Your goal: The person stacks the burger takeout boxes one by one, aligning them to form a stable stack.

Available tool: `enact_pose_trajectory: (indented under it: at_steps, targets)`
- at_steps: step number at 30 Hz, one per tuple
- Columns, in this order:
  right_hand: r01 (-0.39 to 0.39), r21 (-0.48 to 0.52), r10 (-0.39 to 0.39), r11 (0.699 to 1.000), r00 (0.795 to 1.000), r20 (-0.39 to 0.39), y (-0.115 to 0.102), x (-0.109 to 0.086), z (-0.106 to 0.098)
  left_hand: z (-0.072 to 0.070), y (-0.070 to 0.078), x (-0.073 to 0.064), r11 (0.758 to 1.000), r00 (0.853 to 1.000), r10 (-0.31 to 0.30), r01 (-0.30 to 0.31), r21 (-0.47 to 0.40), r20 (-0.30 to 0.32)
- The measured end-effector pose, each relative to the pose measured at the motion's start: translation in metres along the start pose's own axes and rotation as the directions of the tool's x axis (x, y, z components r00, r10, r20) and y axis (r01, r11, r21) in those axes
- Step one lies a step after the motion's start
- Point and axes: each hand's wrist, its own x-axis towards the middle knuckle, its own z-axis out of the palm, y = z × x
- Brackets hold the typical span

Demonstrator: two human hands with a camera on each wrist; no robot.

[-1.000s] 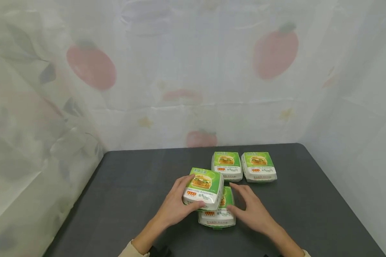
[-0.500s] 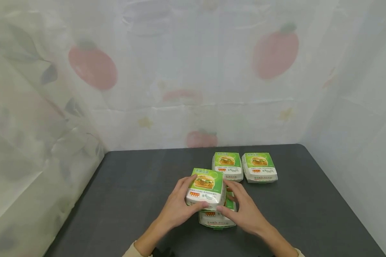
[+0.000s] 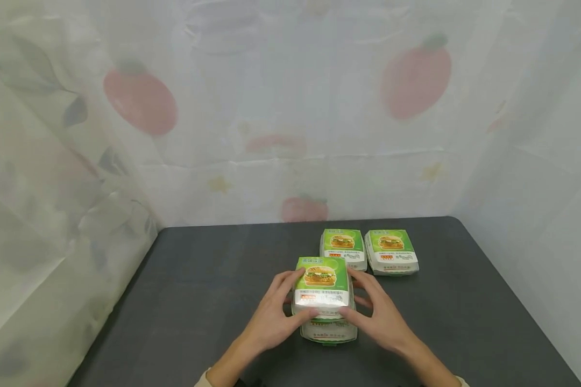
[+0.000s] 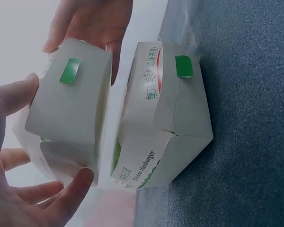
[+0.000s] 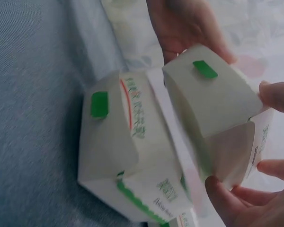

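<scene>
Between both hands is a green and white hamburger box [image 3: 320, 287], a burger printed on its lid. My left hand [image 3: 271, 320] grips its left side, thumb at the front edge. On the opposite side my right hand [image 3: 380, 317] grips it the same way. Directly below stands a second hamburger box [image 3: 328, 332], mostly covered in the head view. Both wrist views show a gap between the held box [image 4: 68, 90] and the lower box [image 4: 165, 113], which rests on the table. Green tabs show on the fronts of both.
Two more hamburger boxes stand side by side at the back of the dark table [image 3: 213, 290]: one box [image 3: 342, 247] just behind the held one, another box [image 3: 392, 252] to its right. Printed curtains [image 3: 290, 107] hang behind and at both sides.
The held box has moved right and slightly toward the front, and now lines up over the lower box. My right hand came in from beside it and took hold of its right side.
</scene>
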Motion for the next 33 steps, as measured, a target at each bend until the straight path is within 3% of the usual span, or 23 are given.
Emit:
enact_pose_trajectory:
  at_steps: [13,20,29,33]
  targets:
    - [-0.013,0.008,0.013,1.0,1.0,0.006,0.009,-0.012,-0.005,0.006,-0.004,-0.002,0.997,0.997,0.013,-0.007,-0.077,0.072]
    - [0.008,0.017,-0.008,1.0,1.0,0.025,0.012,-0.012,-0.007,0.006,-0.006,0.001,0.996,0.998,0.026,-0.022,-0.088,0.055]
    - [0.059,0.031,-0.059,0.998,0.998,0.015,0.014,-0.011,-0.021,0.008,-0.008,0.006,0.998,0.998,0.061,-0.061,-0.027,-0.008]
    - [0.093,-0.013,-0.093,0.996,0.996,0.007,0.013,-0.009,-0.029,0.009,-0.007,0.009,0.997,0.997,0.073,-0.073,0.0,0.005]
